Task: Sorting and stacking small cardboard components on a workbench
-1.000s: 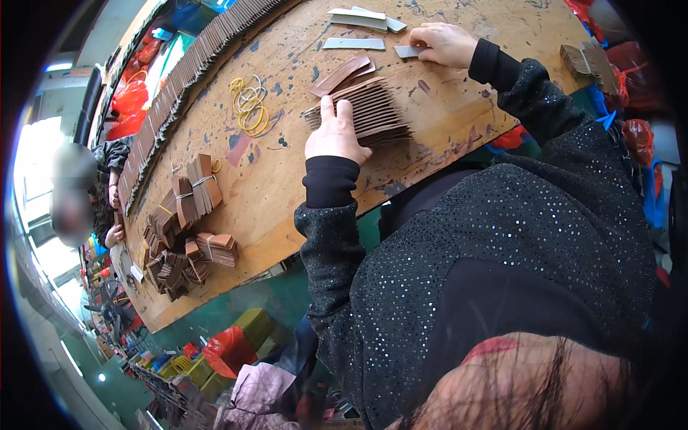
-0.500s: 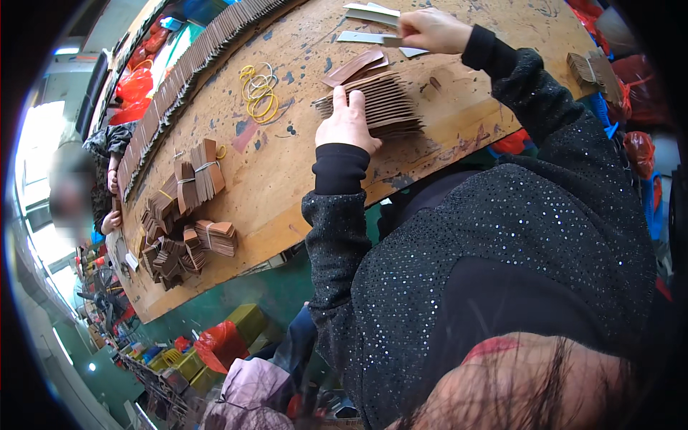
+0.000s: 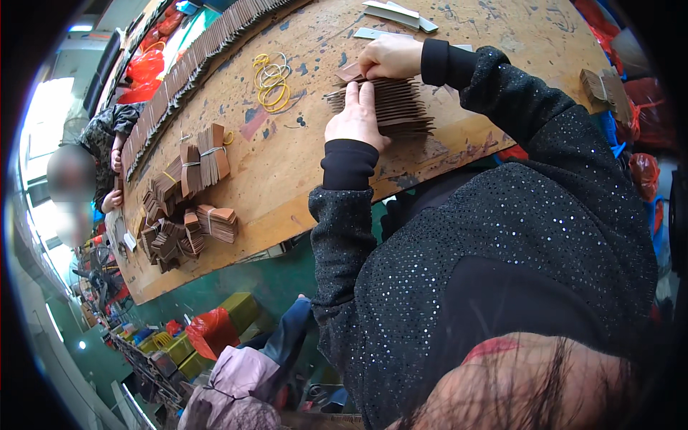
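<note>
My left hand (image 3: 356, 123) lies on a fanned stack of brown strips (image 3: 401, 107), two fingers stretched out over its left part. Beyond it, my right hand (image 3: 390, 56) is closed in a pinch at the stack's far edge, close to the left fingertips. Whatever sits between its fingertips is hidden. A loose brown piece (image 3: 348, 72) shows just left of the right fingers. Several white strips (image 3: 393, 14) lie on the table past my right hand.
Yellow and white rubber bands (image 3: 272, 79) lie left of the stack. Tied brown bundles (image 3: 204, 163) are heaped farther left on the wooden table (image 3: 287, 186). A long row of brown pieces (image 3: 193, 64) runs along the far side. Another person's hands (image 3: 113, 199) rest at the left end.
My right hand has come from the white strips, where it pinched a strip, back to the stack's far edge. My left hand stays on the stack. The view has shifted slightly.
</note>
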`<action>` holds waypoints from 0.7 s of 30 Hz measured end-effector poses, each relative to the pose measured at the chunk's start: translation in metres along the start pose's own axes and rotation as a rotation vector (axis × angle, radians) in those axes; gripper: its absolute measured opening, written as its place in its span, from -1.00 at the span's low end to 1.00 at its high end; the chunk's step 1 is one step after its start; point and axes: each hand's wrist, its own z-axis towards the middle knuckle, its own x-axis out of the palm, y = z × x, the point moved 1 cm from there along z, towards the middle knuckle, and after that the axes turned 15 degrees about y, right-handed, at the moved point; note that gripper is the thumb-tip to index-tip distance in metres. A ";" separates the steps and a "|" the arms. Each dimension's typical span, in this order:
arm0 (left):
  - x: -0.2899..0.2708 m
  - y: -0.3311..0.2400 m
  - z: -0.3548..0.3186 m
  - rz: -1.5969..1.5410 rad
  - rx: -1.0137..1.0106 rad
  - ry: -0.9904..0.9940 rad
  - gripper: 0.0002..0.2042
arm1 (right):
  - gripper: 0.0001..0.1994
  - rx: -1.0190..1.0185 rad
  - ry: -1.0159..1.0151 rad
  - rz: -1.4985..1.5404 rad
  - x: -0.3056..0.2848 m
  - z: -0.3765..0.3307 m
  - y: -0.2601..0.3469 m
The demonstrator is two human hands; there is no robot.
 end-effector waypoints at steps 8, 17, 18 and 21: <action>0.002 0.004 -0.001 0.021 -0.031 -0.003 0.05 | -0.85 -0.016 -0.068 0.022 0.007 0.011 0.008; -0.006 0.002 0.003 0.002 -0.077 0.059 -0.04 | -0.84 -0.075 0.020 0.055 0.007 0.013 -0.002; -0.006 0.002 0.004 0.010 -0.061 0.057 -0.05 | -0.83 -0.063 0.024 0.095 0.006 0.012 -0.005; -0.005 0.003 0.002 0.012 -0.033 0.033 -0.05 | -0.79 0.134 -0.174 0.037 0.000 0.007 0.000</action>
